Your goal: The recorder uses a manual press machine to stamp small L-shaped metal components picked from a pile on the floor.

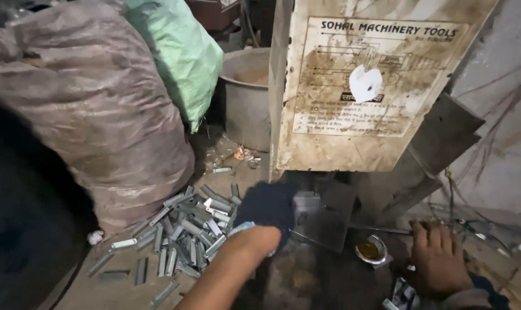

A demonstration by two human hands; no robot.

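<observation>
Dusty workshop floor [117, 290] w/ pile of metal clips [186, 232]. Left hand [266, 208], dark glove, fingers curled onto metal plate [318, 221] under machine [358, 86]. Right hand [438, 258] flat, fingers together, beside small oil dish [371, 250].

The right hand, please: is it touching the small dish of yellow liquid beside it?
Apart. The head view shows dark floor between the right hand and the small dish.
</observation>
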